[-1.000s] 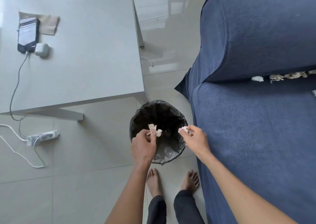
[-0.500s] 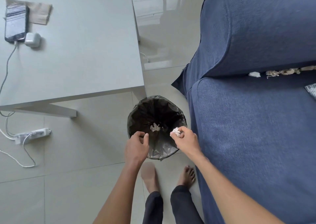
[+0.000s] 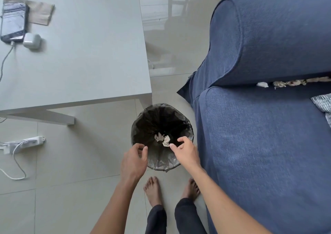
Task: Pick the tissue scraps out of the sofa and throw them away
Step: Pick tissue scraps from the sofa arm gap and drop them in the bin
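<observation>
A round bin lined with a crinkled, glossy black plastic bag [image 3: 143, 126] stands on smooth pale floor tiles [image 3: 86, 153], close against the front edge of the coarse-woven blue fabric sofa [image 3: 259, 144]. Two crumpled white tissue scraps [image 3: 162, 139] lie inside it. The left hand [image 3: 133, 159] hovers over the near rim, fingers loosely curled and empty; the right hand [image 3: 187, 151] is spread above the opening, holding nothing. More ragged scraps [image 3: 290, 82] (whitish, shredded) sit wedged in the seam between backrest and seat cushion. The matte grey table [image 3: 80, 54] corner ends just beyond the bin, leaving a narrow strip of floor.
</observation>
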